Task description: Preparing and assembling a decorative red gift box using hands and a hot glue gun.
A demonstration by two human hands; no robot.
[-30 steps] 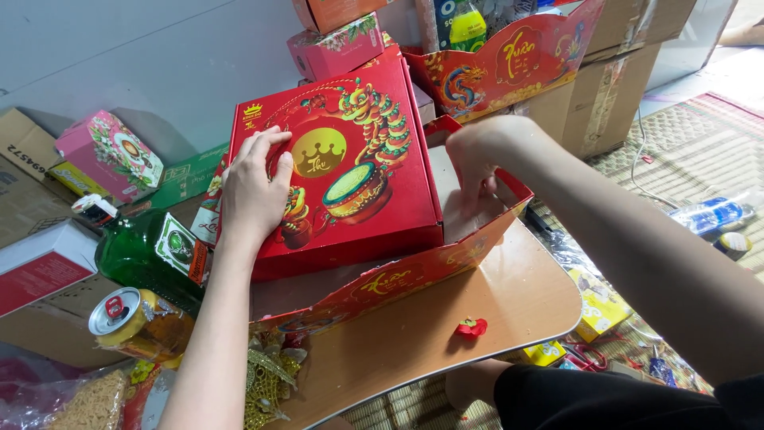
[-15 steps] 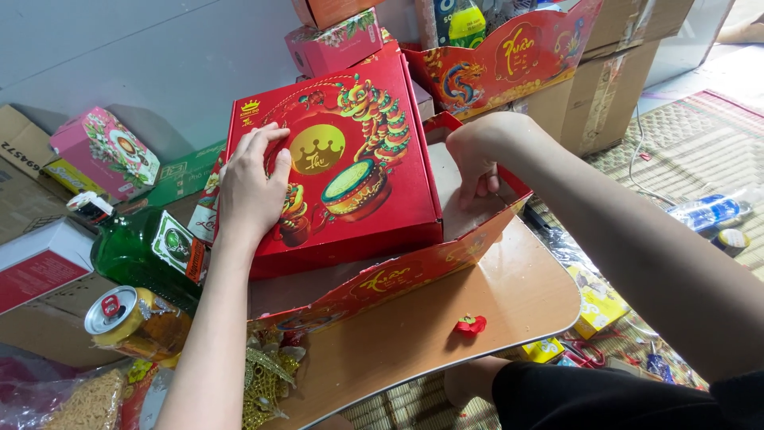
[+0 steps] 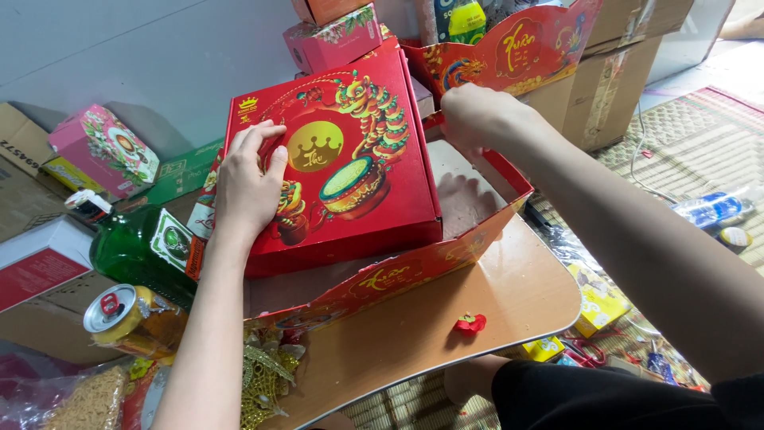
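Your left hand (image 3: 248, 187) lay flat on the red gift box (image 3: 338, 159), which leaned in the open tray (image 3: 414, 275); your right hand (image 3: 477, 119) gripped behind the box's right edge.

Glossy cardboard red box (image 3: 350, 159); smooth wood-look tabletop (image 3: 446, 334); green glass bottle (image 3: 135, 251).

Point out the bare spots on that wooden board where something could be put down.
Bare wood lies on the wooden board between the red tray and the front edge, around the small red flower. The left end is crowded by the can and gold ornaments.
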